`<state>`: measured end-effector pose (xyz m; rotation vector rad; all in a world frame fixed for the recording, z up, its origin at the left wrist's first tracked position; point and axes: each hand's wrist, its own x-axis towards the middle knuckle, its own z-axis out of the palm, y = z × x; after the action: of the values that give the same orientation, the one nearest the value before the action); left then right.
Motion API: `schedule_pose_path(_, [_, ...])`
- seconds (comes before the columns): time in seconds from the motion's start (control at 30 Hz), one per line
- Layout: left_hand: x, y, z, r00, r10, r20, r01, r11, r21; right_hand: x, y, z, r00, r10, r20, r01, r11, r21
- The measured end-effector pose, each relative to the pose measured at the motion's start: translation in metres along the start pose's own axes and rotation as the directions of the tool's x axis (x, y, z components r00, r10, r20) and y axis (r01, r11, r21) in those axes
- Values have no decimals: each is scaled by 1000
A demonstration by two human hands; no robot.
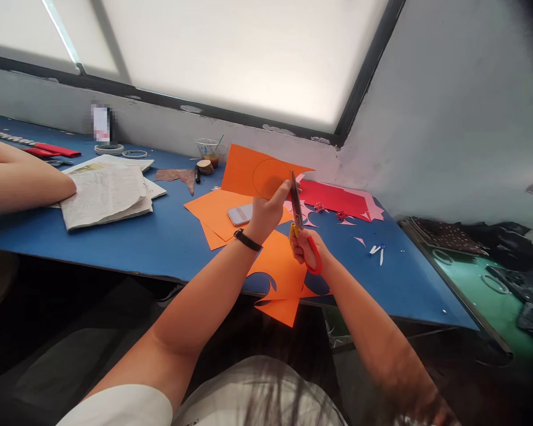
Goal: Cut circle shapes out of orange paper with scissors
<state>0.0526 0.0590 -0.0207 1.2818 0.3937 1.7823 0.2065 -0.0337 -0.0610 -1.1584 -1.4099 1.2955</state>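
Observation:
In my left hand point(270, 210) is a sheet of orange paper point(240, 168), held up above the table, with a circle drawn on it. My right hand point(308, 245) grips scissors point(313, 254) with one red and one yellow handle. Their blades point upward at the right part of the sheet, beside my left fingers; whether they are closed on the paper I cannot tell. Below lie cut orange paper scraps point(284, 260) with curved edges, some hanging over the table's front edge. More orange sheets point(208, 213) lie to the left, with a phone point(240, 214) on them.
Red paper point(333, 198), pink scraps point(359, 241) and small white-and-blue pieces point(376, 253) lie on the blue table point(408, 278) at right. A plastic cup point(208, 151), a wood piece point(205, 167) and newspapers point(104, 198) stand or lie left. Another person's arm point(22, 177) rests far left.

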Motion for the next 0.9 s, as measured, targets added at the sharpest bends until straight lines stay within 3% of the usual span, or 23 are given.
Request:
schedule_pose_path(0.47, [-6,11,3,999,-27,-18,28,1000,13,1,0,1,1000,9,-23,-10,1000,-20])
schedule_pose_path(0.9, [-5,9,5,1000,2,-19,-1,999,43,-1,-1,1,1000,2,-10,-1,1000,14])
